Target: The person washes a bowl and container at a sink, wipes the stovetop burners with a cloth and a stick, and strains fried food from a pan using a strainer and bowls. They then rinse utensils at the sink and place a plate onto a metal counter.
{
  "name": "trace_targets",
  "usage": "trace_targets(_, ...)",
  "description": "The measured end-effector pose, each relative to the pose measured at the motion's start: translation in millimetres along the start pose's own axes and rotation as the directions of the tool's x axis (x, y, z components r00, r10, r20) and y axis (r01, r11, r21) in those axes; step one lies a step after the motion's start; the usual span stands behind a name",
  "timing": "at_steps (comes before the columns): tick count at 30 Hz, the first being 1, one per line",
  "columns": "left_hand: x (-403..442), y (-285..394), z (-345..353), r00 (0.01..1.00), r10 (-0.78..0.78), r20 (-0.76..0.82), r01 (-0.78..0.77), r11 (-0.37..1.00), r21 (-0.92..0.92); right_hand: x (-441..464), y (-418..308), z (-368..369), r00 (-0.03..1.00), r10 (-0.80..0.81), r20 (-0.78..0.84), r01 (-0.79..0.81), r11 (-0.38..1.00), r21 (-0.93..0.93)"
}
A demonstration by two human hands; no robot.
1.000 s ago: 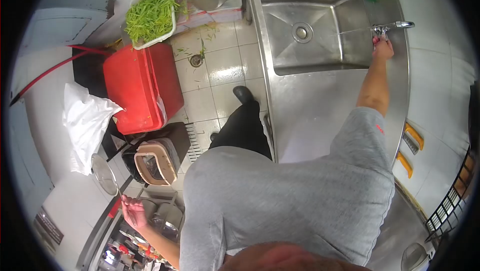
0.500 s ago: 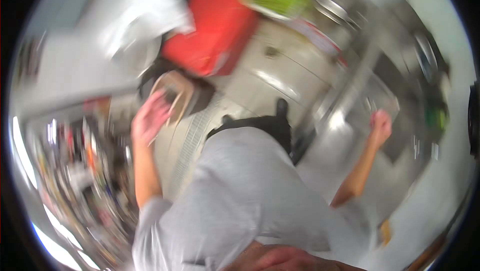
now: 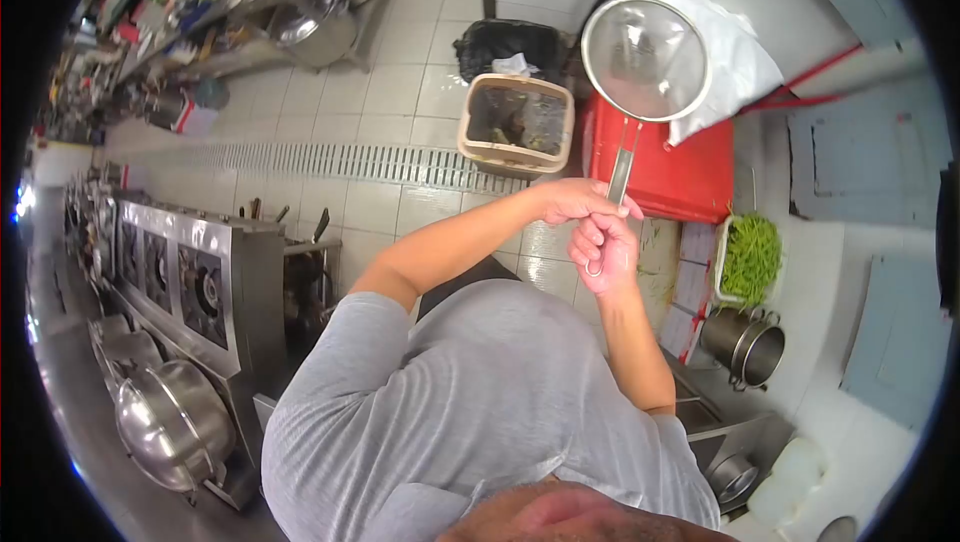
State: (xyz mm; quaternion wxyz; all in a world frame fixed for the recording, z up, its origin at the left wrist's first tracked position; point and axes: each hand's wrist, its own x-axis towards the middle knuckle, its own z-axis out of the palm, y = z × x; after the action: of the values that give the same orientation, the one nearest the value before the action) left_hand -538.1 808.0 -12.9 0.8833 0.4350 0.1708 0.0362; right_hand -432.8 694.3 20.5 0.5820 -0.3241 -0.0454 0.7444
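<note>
A round fine-mesh strainer [image 3: 645, 60] with a metal rim is held out in front of me, its bowl away from my body. Its handle points back toward my chest. My left hand [image 3: 580, 200] is closed on the handle from the left side. Just below it, my right hand [image 3: 606, 247] has its fingers curled round the lower handle, near the hanging loop at its end. Behind the mesh are a white plastic bag [image 3: 735, 62] and a red lidded box [image 3: 665, 174].
A tan-rimmed bin [image 3: 466, 132] with scraps stands on the tiled floor, by a black-lined bin [image 3: 500, 42]. At right are a basket of green vegetables [image 3: 752, 257] and a metal pot [image 3: 740, 342]. A steel stove [image 3: 255, 292] and a wok [image 3: 175, 422] are at left.
My body has turned, and the blurred surroundings are now sharp. My hands were far apart; now they are together on the strainer's handle.
</note>
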Motion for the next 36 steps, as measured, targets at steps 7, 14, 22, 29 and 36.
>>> trace_targets(7, -188.4, -54.4, -150.5, 0.858, 0.072, -0.508, 0.000, 0.990, 0.140, 186.2, 47.6, -43.1, 0.779, -0.587, 0.221, 0.177, -0.133, -0.975)
trace_targets(14, -401.8, -87.6, -147.2, 0.545, -0.040, -0.838, -0.005, 0.999, -0.050, 279.2, 71.7, -75.3, 0.897, -0.394, -0.202, -0.392, -0.494, -0.776)
trace_targets(22, -477.2, -47.1, -200.1, 0.353, 0.104, -0.930, -0.153, 0.987, 0.052, 325.7, 122.6, -19.7, 0.873, -0.459, 0.164, -0.021, -0.372, -0.928)
trace_targets(29, -536.8, 40.0, -350.3, 0.295, 0.302, -0.906, -0.061, 0.953, 0.298, 467.9, 197.5, 142.1, 0.870, 0.021, 0.493, 0.470, -0.337, -0.816)
trace_targets(36, -639.3, 102.4, -433.3, 0.201, 0.219, -0.955, -0.070, 0.975, 0.209, 653.1, 337.2, 381.0, 0.815, 0.431, 0.388, 0.435, -0.012, -0.900)
